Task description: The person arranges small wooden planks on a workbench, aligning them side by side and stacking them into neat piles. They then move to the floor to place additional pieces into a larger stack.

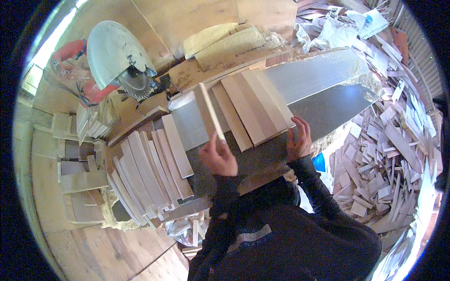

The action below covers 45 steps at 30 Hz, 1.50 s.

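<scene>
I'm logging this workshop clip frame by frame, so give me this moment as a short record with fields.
Left hand: left hand grips a thin wood slat, tilted on edge
Right hand: right hand rests on the near edge of a row of flat boards
Surface: grey metal table
Left of the hands: fanned stack of slats
Machine: circular saw with pale guard, far left
Right side: heap of wood offcuts

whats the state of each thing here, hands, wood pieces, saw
left hand: shut on thin wood strip, holding it on edge
right hand: open, fingers resting on the row of boards
row of boards: lying flat, side by side on the metal table
stacked boards: fanned in a pile, untouched
circular saw: blade partly under its guard, no wood against it
offcuts: loose heap on the floor
</scene>
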Tool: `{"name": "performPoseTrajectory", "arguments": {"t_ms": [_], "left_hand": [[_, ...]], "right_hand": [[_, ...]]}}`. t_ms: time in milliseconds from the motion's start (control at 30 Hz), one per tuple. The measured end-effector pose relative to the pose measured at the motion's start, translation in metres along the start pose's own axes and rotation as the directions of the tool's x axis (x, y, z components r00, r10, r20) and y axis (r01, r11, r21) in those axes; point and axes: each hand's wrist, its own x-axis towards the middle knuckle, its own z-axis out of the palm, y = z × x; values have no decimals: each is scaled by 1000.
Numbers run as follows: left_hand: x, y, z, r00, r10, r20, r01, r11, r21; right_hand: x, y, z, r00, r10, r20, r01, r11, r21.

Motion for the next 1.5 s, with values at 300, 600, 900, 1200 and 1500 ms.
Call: {"name": "performPoseTrajectory", "arguments": {"t_ms": [300,600,900,1200,1500], "left_hand": [[-14,-1,32,921,279,274,-220,949,-227],[2,-23,30,801,314,509,-139,925,-353],[21,-19,-28,911,328,251,-291,941,-175],[41,-122,-164,958,-254,-130,277,719,637],[36,-108,-165,999,-49,-24,54,816,576]], "right_hand": [[6,14,-5,946,-208,250,260,945,-196],[31,44,-14,802,-319,506,393,918,-44],[22,11,-13,895,-359,265,407,900,-157],[-30,-67,8,894,-295,338,204,938,279],[-56,-117,14,720,-586,372,261,726,636]]}}
